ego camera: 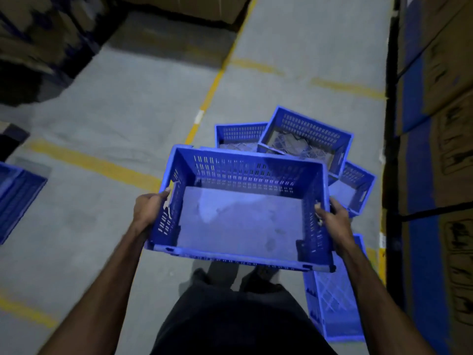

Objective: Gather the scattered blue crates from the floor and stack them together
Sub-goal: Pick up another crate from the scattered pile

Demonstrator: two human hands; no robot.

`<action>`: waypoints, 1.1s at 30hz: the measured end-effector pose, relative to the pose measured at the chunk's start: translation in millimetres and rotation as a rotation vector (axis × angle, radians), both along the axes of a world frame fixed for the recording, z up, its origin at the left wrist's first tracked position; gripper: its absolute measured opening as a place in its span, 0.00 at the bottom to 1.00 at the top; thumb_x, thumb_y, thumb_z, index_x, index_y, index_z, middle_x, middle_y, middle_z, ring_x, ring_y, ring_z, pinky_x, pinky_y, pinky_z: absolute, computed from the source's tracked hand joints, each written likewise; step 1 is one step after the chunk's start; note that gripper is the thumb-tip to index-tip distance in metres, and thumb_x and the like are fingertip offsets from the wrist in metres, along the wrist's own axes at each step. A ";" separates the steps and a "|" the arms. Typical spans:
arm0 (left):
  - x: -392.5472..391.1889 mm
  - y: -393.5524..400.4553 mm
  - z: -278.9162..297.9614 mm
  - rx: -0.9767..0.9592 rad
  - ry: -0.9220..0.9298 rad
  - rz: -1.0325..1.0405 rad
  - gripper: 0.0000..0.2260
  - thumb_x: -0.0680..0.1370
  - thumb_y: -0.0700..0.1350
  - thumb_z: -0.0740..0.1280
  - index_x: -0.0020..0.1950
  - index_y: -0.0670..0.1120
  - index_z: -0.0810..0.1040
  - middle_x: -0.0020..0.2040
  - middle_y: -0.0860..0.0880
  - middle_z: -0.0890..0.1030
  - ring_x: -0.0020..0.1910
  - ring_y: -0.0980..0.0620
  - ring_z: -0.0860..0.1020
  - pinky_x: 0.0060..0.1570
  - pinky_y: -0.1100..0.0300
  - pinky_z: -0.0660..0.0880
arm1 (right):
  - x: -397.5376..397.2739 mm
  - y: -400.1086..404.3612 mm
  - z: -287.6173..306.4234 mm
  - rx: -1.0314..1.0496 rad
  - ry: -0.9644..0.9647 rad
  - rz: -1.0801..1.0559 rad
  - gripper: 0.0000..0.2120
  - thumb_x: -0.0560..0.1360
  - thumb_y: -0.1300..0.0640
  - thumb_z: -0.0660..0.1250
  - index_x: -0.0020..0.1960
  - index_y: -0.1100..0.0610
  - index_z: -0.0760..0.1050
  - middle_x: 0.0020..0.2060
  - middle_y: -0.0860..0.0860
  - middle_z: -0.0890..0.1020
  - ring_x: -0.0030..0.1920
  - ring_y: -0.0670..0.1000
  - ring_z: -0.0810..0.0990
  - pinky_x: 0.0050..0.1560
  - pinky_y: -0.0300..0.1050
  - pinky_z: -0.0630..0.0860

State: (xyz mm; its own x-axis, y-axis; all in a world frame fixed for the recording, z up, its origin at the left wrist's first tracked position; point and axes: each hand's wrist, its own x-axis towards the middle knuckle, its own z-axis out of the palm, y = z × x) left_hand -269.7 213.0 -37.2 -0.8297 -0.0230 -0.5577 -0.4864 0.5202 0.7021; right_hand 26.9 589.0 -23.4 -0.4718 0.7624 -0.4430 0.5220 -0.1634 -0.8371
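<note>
I carry an empty blue slotted crate [240,219] in front of my waist, open side up. My left hand [149,208] grips its left wall, thumb over the rim. My right hand [332,216] grips its right wall. Beyond it on the floor lie several more blue crates: one tilted on top [307,137], one behind it on the left [238,135], one on the right [355,185]. Another blue crate [332,301] lies by my right leg, partly hidden by my arm. A further blue crate [15,198] shows at the left edge.
Grey concrete floor [115,119] with yellow lane lines [212,90]. Cardboard boxes on racking [435,124] line the right side. More boxes and dark pallets [38,47] stand at the far left and back. My legs in dark trousers [230,316] are below the held crate.
</note>
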 end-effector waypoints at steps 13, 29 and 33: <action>-0.4 -156.6 25.4 0.096 0.129 0.270 0.20 0.65 0.62 0.76 0.29 0.49 0.73 0.28 0.47 0.70 0.32 0.48 0.72 0.33 0.44 0.75 | -129.0 -87.0 34.3 0.063 0.164 0.302 0.12 0.81 0.64 0.67 0.63 0.55 0.78 0.47 0.53 0.84 0.37 0.47 0.82 0.33 0.41 0.79; 52.9 -342.6 52.7 0.172 0.258 0.722 0.09 0.79 0.43 0.71 0.47 0.37 0.81 0.37 0.42 0.78 0.34 0.45 0.77 0.36 0.50 0.75 | -315.7 -262.9 36.6 0.032 0.278 0.844 0.10 0.80 0.64 0.67 0.59 0.54 0.79 0.42 0.44 0.86 0.37 0.43 0.82 0.36 0.39 0.79; 59.8 -355.8 52.5 0.180 0.274 0.863 0.09 0.80 0.42 0.71 0.40 0.41 0.79 0.32 0.45 0.76 0.29 0.46 0.74 0.33 0.54 0.73 | -356.4 -290.8 39.7 0.001 0.278 0.951 0.10 0.81 0.64 0.67 0.59 0.53 0.79 0.40 0.42 0.85 0.35 0.41 0.81 0.35 0.39 0.79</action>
State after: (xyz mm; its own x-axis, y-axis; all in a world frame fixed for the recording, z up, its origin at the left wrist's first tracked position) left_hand -209.9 -142.9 15.3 -0.6685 -0.6271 -0.3999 -0.4597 -0.0742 0.8850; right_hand -329.6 298.2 16.3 -0.9748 0.0124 -0.2228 0.2200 0.2225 -0.9498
